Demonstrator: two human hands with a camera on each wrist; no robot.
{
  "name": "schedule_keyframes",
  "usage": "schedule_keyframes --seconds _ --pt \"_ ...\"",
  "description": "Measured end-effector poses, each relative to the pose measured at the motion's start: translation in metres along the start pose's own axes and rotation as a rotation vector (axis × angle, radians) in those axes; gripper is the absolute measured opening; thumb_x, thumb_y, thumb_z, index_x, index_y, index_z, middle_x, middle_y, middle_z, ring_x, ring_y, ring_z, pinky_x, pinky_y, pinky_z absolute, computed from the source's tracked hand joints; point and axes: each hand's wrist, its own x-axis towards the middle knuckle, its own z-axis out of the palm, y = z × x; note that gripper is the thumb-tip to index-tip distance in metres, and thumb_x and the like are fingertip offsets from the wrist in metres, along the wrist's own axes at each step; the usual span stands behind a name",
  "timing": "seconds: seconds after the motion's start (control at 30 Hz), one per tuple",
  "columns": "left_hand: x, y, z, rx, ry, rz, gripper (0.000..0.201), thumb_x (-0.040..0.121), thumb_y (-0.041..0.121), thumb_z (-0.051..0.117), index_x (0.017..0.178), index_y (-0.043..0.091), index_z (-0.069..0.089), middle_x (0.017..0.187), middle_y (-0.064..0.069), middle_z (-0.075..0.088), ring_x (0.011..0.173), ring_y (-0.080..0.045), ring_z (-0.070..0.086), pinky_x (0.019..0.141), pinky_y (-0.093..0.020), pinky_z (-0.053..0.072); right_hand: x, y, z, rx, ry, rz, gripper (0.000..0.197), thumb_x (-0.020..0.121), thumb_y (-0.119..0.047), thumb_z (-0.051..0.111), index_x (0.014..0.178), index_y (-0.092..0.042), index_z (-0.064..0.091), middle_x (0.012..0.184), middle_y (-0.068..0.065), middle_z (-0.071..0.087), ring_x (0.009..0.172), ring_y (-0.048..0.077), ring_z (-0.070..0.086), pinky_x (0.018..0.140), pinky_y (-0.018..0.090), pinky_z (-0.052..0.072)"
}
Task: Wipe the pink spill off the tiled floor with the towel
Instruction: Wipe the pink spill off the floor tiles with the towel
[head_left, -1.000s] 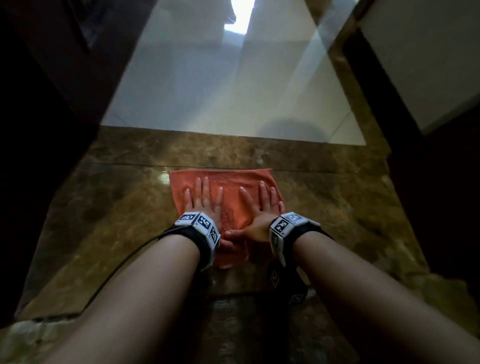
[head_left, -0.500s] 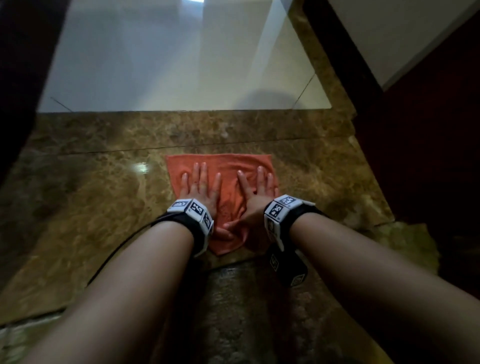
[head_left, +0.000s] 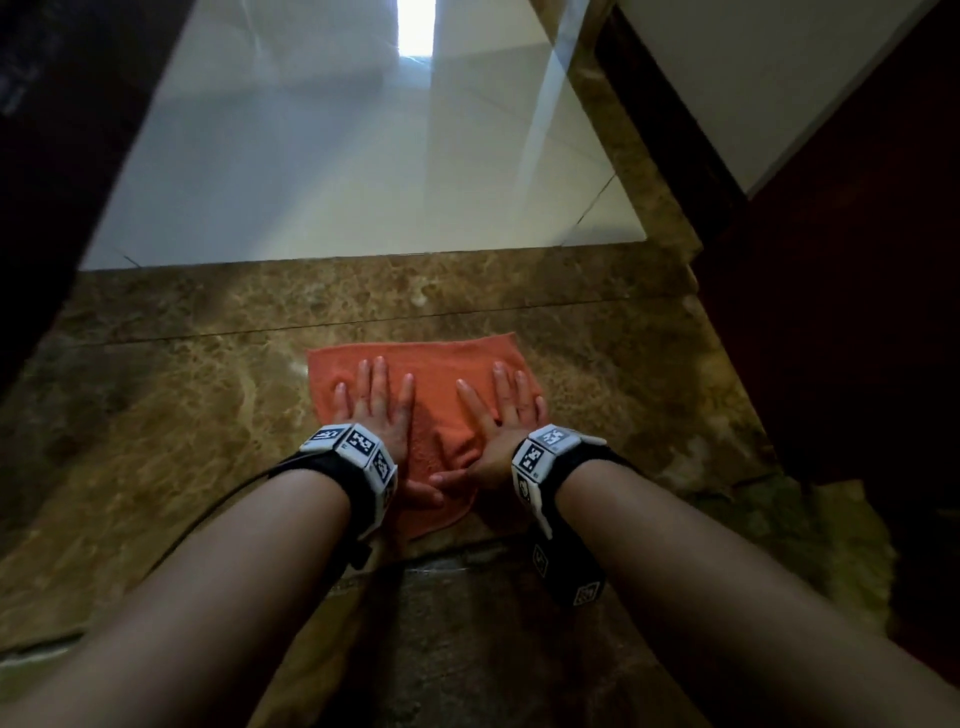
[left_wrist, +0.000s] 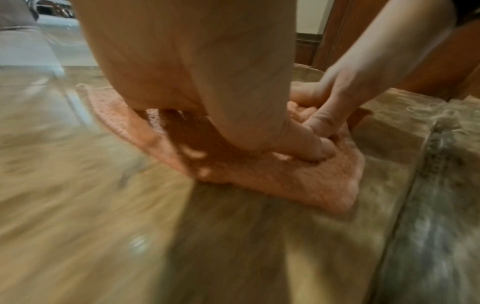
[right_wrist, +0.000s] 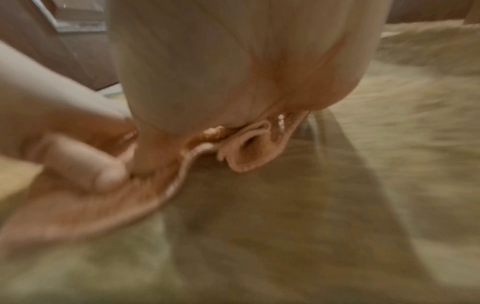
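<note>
An orange towel lies spread on the brown marble floor. My left hand presses flat on its left half, fingers straight and spread. On the right half my right hand lies flat in the same way. The two thumbs meet near the towel's near edge. In the left wrist view the towel bunches under the thumbs, and the right wrist view shows a curled fold at the towel's edge. No pink spill shows anywhere; the towel covers the floor under my hands.
Pale glossy tiles begin just beyond the brown marble band. A dark wooden door frame stands at the right and a dark wall at the left. A darker stone step lies under my forearms.
Both hands have slid the towel a little to the right along the marble, still pressing flat. My hands have spread further apart on it, and the head view has shifted.
</note>
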Motion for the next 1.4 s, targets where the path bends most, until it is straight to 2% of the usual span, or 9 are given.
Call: schedule_keyframes --seconds 0.3,0.47,0.67,0.77,0.87,0.97,1.07,1.2,1.4 --pt "0.042 0.123 -0.024 0.044 0.065 0.164 0.145 0.051 0.089 0.054 0.148 0.015 -0.025 0.149 -0.023 -0.035 0.139 -0.039 -0.032 0.111 -0.058 -0.014 -0.023 0.129 0.003 0.138 0.037 0.163 0.112 0.064 -0.089 0.05 0.145 -0.051 -0.018 0.149 -0.004 -0.044 0.138 0.022 -0.039 0.113 0.044 -0.019" --pt "0.063 0.203 -0.034 0.083 0.142 0.295 0.137 0.056 0.089 0.049 0.151 0.015 -0.018 0.152 -0.024 -0.029 0.141 -0.039 -0.027 0.112 -0.059 -0.013 -0.038 0.203 0.007 0.177 0.048 0.319 0.115 0.066 -0.087 0.05 0.148 -0.045 -0.019 0.152 0.0 -0.04 0.139 0.027 -0.037 0.116 0.046 -0.016" --pt "0.087 0.249 -0.046 0.105 0.158 0.346 0.138 0.055 0.092 0.044 0.15 0.014 -0.019 0.152 -0.023 -0.03 0.141 -0.039 -0.028 0.11 -0.059 -0.015 -0.032 0.249 -0.007 0.172 0.063 0.409 0.119 0.063 -0.088 0.051 0.148 -0.043 -0.021 0.154 0.001 -0.037 0.142 0.023 -0.032 0.118 0.04 -0.012" --pt "0.094 0.25 -0.049 0.095 0.158 0.367 0.139 0.054 0.094 0.043 0.15 0.014 -0.018 0.152 -0.023 -0.029 0.141 -0.038 -0.027 0.11 -0.058 -0.016 -0.019 0.248 -0.01 0.201 0.088 0.46 0.117 0.067 -0.085 0.052 0.15 -0.038 -0.017 0.157 0.004 -0.03 0.145 0.024 -0.026 0.117 0.039 -0.01" --pt "0.096 0.247 -0.049 0.067 0.18 0.385 0.131 0.059 0.093 0.039 0.151 0.016 -0.014 0.154 -0.022 -0.026 0.142 -0.036 -0.025 0.112 -0.056 -0.014 -0.008 0.25 -0.009 0.217 0.116 0.469 0.112 0.071 -0.079 0.041 0.152 -0.026 -0.017 0.158 0.008 -0.027 0.146 0.028 -0.02 0.12 0.043 -0.006" --pt "0.094 0.231 -0.048 0.067 0.194 0.417 0.123 0.065 0.088 0.041 0.153 0.018 -0.011 0.155 -0.018 -0.025 0.144 -0.033 -0.023 0.116 -0.053 -0.01 -0.005 0.234 -0.008 0.224 0.147 0.526 0.112 0.072 -0.083 0.045 0.15 -0.035 -0.019 0.157 0.007 -0.028 0.145 0.028 -0.023 0.117 0.045 -0.009" --pt "0.093 0.215 -0.046 0.063 0.186 0.44 0.121 0.067 0.087 0.042 0.152 0.02 -0.013 0.155 -0.016 -0.026 0.144 -0.032 -0.023 0.116 -0.051 -0.011 -0.008 0.208 -0.012 0.288 0.148 0.566 0.102 0.08 -0.074 0.05 0.15 -0.038 -0.014 0.158 0.007 -0.026 0.145 0.029 -0.023 0.117 0.045 -0.009" --pt "0.09 0.175 -0.041 0.054 0.186 0.41 0.122 0.067 0.086 0.043 0.151 0.021 -0.016 0.154 -0.016 -0.028 0.143 -0.032 -0.026 0.114 -0.05 -0.013 0.001 0.168 -0.023 0.317 0.091 0.546 0.115 0.072 -0.074 0.059 0.149 -0.039 -0.018 0.155 0.008 -0.034 0.142 0.032 -0.03 0.116 0.048 -0.01" --pt "0.077 0.079 -0.038 0.016 0.16 0.281 0.123 0.066 0.084 0.049 0.151 0.023 -0.018 0.154 -0.015 -0.03 0.143 -0.03 -0.028 0.115 -0.048 -0.014 0.025 0.084 -0.032 0.214 0.075 0.404 0.12 0.064 -0.086 0.052 0.148 -0.042 -0.02 0.151 0.006 -0.04 0.14 0.03 -0.034 0.117 0.046 -0.014"
